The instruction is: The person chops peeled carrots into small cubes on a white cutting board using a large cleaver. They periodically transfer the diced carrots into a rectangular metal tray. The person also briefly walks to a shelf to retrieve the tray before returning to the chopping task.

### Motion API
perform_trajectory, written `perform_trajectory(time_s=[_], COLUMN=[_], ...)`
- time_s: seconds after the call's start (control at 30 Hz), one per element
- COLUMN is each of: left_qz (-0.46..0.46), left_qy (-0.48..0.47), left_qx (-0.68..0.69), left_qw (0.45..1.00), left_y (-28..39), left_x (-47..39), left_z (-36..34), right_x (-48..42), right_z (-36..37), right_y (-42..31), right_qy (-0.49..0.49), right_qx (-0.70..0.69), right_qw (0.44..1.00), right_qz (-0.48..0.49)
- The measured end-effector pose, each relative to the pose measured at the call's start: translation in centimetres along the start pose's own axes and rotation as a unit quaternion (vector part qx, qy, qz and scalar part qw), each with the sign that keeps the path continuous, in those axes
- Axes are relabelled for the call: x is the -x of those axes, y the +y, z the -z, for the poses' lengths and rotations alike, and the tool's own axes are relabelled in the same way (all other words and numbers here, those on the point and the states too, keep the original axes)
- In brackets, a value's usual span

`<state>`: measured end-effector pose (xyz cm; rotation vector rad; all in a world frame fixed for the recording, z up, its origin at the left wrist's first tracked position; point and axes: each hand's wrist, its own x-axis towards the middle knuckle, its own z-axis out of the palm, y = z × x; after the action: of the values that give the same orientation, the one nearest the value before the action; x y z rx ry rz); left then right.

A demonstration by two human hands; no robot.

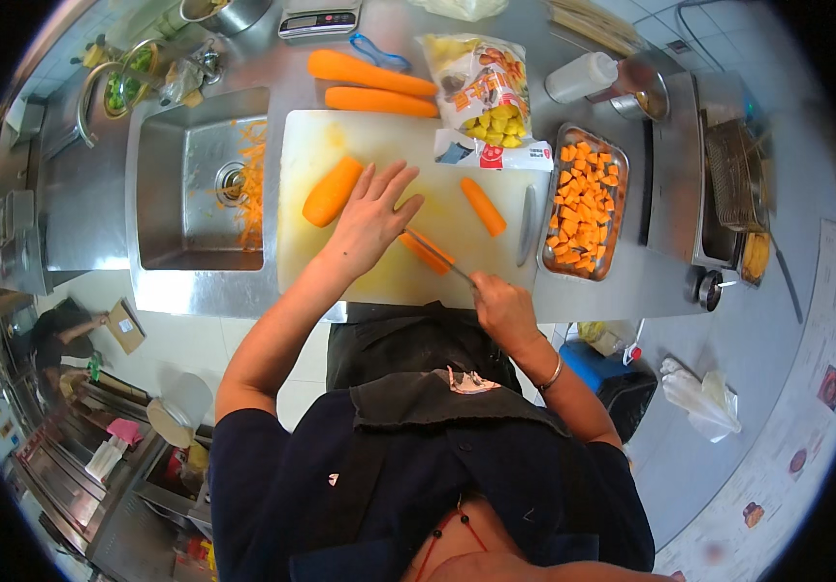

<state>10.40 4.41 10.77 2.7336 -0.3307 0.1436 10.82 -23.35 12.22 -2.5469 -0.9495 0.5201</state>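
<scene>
My left hand (376,212) is over the white cutting board (396,291), palm down with the fingers spread. Its fingertips are beside a thick peeled carrot piece (331,193); whether they touch it, I cannot tell. My right hand (504,307) grips a kitchen knife (456,269) by the handle. The blade runs along a long carrot piece (425,251), its tip near my left thumb. Farther right on the board lie another carrot piece (483,207) and a separate metal blade (527,225), its handle not visible.
A steel tray (543,256) of diced carrot stands right of the board. Behind are two peeled carrots (381,102), a blue peeler (380,52) and an opened bag (472,87) of yellow chunks. The sink (171,218) holds carrot shavings. A person (61,335) holds cardboard at left.
</scene>
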Motion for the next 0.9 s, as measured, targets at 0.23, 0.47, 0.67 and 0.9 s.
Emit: perform_trajectory(time_s=[0.23,0.47,0.67,0.9], left_qz=[-0.005,-0.042,-0.079,-0.088], left_qy=[-0.009,-0.076,-0.164,-0.155], left_qx=[-0.002,-0.080,-0.063,0.003], left_qw=[1.000,0.993,0.981,0.984], left_y=[-0.4,-0.6,-2.3,-3.5], left_x=[0.1,-0.2,-1.0,-0.7], left_z=[-0.8,-0.9,-2.0,-2.7], right_x=[0.3,0.3,-0.2,-0.8], right_z=[-0.4,-0.7,-0.2,0.3], right_y=[-0.2,-1.0,-1.2,-2.1], right_qy=[0.018,0.039,0.005,-0.043], right_qx=[-0.021,0.033,0.036,0.044], right_qw=[1.000,0.999,0.999,0.998], right_qz=[0.004,0.015,-0.002,-0.020])
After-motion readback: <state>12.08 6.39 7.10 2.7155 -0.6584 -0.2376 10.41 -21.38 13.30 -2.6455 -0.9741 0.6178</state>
